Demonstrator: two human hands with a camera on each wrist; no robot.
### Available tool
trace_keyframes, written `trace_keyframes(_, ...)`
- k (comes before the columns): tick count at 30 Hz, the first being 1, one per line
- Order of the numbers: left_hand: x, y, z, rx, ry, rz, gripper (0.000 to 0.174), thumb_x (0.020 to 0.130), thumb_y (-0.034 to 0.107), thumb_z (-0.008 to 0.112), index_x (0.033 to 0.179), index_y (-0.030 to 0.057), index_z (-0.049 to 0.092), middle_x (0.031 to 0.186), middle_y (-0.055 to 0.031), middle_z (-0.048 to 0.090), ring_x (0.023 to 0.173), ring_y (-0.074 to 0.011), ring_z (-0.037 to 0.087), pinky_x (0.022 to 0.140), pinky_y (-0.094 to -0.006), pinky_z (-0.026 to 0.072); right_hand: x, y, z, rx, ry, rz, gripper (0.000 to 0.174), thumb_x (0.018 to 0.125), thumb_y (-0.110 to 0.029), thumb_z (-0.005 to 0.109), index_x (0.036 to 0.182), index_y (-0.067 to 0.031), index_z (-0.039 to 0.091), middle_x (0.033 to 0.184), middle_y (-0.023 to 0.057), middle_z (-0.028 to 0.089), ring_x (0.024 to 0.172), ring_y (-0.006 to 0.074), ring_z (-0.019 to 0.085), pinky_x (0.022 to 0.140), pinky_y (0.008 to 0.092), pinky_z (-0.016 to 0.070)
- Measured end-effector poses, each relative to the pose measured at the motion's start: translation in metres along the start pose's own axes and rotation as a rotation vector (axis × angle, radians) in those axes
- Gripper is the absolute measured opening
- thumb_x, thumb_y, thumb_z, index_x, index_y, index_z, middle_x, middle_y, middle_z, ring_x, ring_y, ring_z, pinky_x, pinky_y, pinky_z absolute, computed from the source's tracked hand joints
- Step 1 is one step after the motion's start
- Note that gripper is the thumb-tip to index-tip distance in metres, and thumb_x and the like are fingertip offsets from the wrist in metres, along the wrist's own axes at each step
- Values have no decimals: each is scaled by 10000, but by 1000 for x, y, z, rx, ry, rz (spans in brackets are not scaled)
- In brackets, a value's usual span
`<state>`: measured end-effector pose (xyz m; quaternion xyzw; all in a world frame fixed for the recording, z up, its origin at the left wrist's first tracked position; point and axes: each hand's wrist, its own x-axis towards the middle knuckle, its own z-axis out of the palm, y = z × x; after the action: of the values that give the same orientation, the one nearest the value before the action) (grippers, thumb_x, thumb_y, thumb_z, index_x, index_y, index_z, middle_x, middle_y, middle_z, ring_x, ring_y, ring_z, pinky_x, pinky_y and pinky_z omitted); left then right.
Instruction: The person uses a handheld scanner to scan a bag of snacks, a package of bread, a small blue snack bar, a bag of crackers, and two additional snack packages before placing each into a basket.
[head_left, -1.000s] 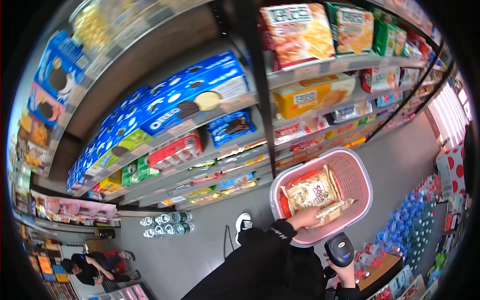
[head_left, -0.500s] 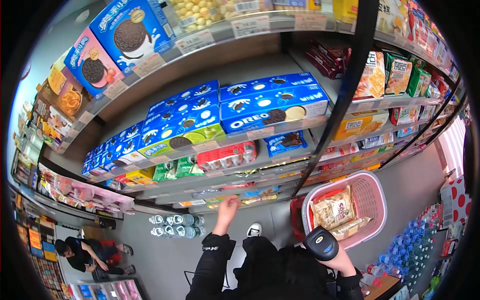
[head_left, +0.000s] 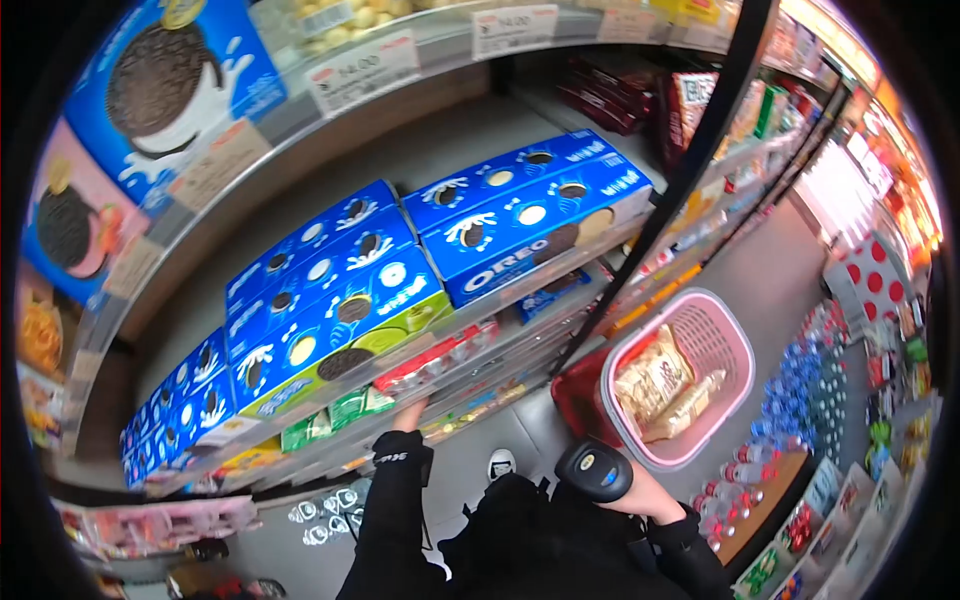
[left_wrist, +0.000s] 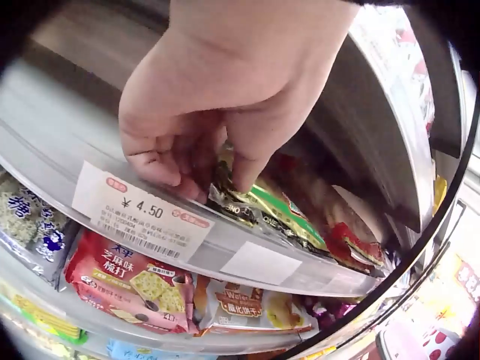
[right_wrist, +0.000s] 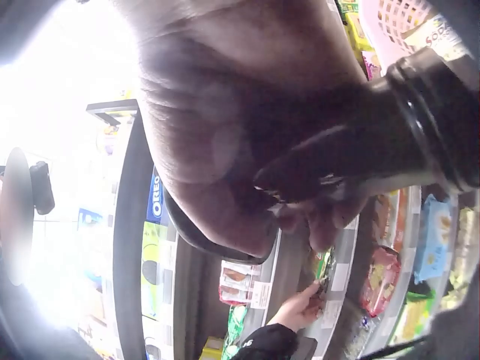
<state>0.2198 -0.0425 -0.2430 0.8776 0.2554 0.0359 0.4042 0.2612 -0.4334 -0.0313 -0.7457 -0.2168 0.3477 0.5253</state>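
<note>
My left hand reaches into a lower snack shelf. In the left wrist view, thumb and fingers of that left hand pinch the near end of a green-and-gold snack packet, behind a price label reading 4.50. A red-and-brown packet lies beside it. My right hand grips a black barcode scanner; its dark handle passes through the curled fingers in the right wrist view.
A pink basket with cream snack bags stands right of me on a red one. Blue Oreo boxes fill the shelf above my left hand. A black upright post divides the shelving. Bottled drinks stand at the right.
My left hand left the basket's snack bag, moved left and into the lower shelf, and now pinches a packet. The scanner moved left in view with my right hand. The view came closer to the shelves.
</note>
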Motion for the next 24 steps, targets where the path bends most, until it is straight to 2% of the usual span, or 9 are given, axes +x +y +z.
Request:
trace_keyframes(2, 4, -78, 27, -157, -38, -28, 405, 820, 317, 445, 1153, 88, 450, 1208, -119, 426, 1128, -257, 377, 941, -352, 293, 0, 5, 6, -18, 0, 8, 455, 621, -100, 662, 1038, -17, 499, 948, 112, 576, 903, 187, 545, 790, 297, 412)
trace_keyframes(5, 8, -93, 30, -263, 16, 17, 399, 817, 315, 474, 1139, 80, 463, 1185, -103, 451, 1102, -226, 409, 920, -347, 321, 9, 2, 19, -26, 32, -15, 475, 614, -76, 660, 1053, -20, 487, 975, 97, 568, 918, 170, 534, 803, 289, 406)
trace_keyframes(7, 11, -60, 12, 39, 82, 116, 373, 799, 294, 515, 1092, 66, 488, 1112, -94, 498, 1008, -220, 464, 865, -347, 359, 19, -1, 26, 0, 22, -13, 470, 615, -76, 659, 1050, -21, 489, 976, 92, 568, 914, 163, 532, 804, 288, 406)
trace_keyframes(8, 5, -64, 20, -673, -32, -44, 259, 816, 134, 519, 1052, 29, 496, 1038, -43, 506, 886, -147, 501, 735, -262, 440, 25, -2, 29, 18, 15, -7, 465, 616, -76, 658, 1047, -22, 491, 976, 87, 569, 910, 156, 530, 806, 287, 407)
trace_keyframes(10, -33, 22, -21, -939, -87, -293, 213, 789, 81, 558, 998, 47, 526, 928, -23, 530, 818, -116, 508, 663, -249, 442, 39, 6, 35, 32, 28, -25, 492, 601, -97, 693, 1041, -28, 482, 953, 59, 557, 887, 138, 512, 793, 286, 409)
trace_keyframes(16, -90, 42, -60, -1103, -233, -308, 113, 757, 43, 600, 747, 105, 506, 680, 43, 513, 582, -15, 461, 497, -161, 351, 97, 14, 60, 172, -70, -38, 402, 607, -64, 658, 982, -15, 519, 903, 58, 578, 848, 127, 525, 783, 280, 411)
trace_keyframes(20, -101, 30, -58, -1178, -185, -302, 264, 755, -12, 573, 974, 54, 442, 855, -53, 551, 722, -88, 532, 574, -191, 425, 138, 29, 87, 114, -217, -61, 427, 606, -105, 659, 996, -18, 510, 900, 63, 580, 844, 131, 523, 782, 276, 411)
trace_keyframes(21, -103, 41, -68, -1183, -248, -340, 500, 750, -33, 558, 1177, 43, 308, 986, -111, 527, 827, -141, 542, 653, -235, 456, 142, 30, 93, 115, -223, -66, 427, 606, -105, 659, 996, -18, 510, 900, 63, 580, 844, 131, 523, 782, 276, 411)
trace_keyframes(24, -101, 41, -79, -1155, -436, -303, 668, 739, -34, 566, 1280, 55, 185, 1052, -142, 503, 893, -163, 533, 711, -253, 450, 145, 30, 106, 138, -275, -115, 408, 613, -57, 664, 989, -23, 508, 874, 29, 570, 817, 93, 506, 750, 262, 416)
